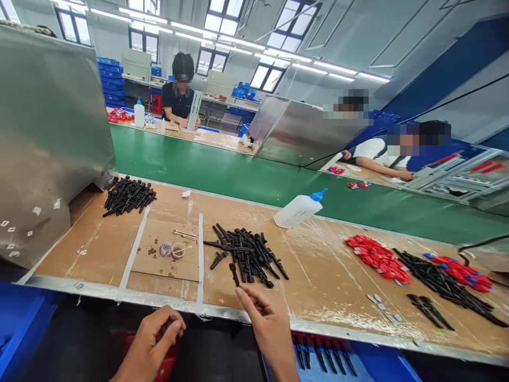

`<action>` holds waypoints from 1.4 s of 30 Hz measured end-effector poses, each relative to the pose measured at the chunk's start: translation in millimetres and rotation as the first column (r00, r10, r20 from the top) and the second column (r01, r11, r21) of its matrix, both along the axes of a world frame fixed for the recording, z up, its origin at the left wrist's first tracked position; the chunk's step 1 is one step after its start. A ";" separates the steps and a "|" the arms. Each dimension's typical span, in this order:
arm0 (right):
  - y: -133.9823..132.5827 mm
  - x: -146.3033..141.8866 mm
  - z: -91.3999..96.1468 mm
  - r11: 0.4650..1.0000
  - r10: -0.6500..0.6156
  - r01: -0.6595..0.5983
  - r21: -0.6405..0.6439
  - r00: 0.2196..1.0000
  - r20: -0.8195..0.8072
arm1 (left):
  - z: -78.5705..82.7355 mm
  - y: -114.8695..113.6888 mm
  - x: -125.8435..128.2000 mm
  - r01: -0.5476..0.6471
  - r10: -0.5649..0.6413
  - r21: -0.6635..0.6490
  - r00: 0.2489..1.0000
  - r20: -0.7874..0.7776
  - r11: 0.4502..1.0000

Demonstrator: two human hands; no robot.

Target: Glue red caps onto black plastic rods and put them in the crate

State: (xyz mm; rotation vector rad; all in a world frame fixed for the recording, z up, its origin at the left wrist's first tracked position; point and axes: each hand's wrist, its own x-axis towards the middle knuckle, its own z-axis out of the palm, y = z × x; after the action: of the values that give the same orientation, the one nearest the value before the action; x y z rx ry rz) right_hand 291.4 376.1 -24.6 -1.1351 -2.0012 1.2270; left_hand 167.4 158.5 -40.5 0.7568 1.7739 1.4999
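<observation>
My right hand [264, 323] is at the front edge of the bench, thumb and forefinger pinched on the lower end of a slim black plastic part [234, 274]. That part stands up from the fingertips, just in front of a heap of similar black parts [248, 249]. My left hand [155, 337] hangs before the bench edge with its fingers curled and the thumb close to them; nothing shows in it. Beyond it lies a cardboard pad [159, 265] between white tape strips, bearing a small round dish [178, 251] with a cotton swab [185, 248] across it.
A second black heap [129, 195] lies by a metal panel [51, 132]. A white bottle [298, 210] leans near the green belt [207, 164]. Red parts [377, 259] and long black parts [449, 284] lie right. Below is a blue tray [318, 369]. Co-workers [181, 95] sit opposite.
</observation>
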 end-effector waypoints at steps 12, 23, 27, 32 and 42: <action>-80.4 -40.2 2.8 0.742 0.368 -0.475 -0.472 0.878 -0.304 | 5.4 19.4 5.7 -0.416 0.192 0.212 0.738 0.647 0.885; -19.2 -107.1 -1.7 0.964 0.267 -0.264 0.040 0.959 -0.090 | -0.2 15.4 -19.2 -0.504 0.046 0.241 0.490 0.870 0.829; -22.9 -117.2 -0.2 0.937 0.325 -0.313 0.153 0.944 -0.061 | -0.8 14.8 -19.2 -0.486 0.034 0.236 0.484 0.874 0.841; -32.3 -126.7 6.4 0.906 0.362 -0.332 0.264 0.929 -0.073 | 2.3 14.1 -20.7 -0.474 0.032 0.223 0.472 0.881 0.852; -27.8 -117.7 -1.9 0.965 0.249 -0.231 0.125 0.956 -0.154 | -1.9 11.6 -16.0 -0.452 0.019 0.187 0.413 0.911 0.872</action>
State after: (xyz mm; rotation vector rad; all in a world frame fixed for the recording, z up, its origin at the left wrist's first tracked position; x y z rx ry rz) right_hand 173.7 348.3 -26.5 -0.7271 -2.0910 1.2709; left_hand 151.4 170.1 -42.3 -0.2230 0.7269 1.9729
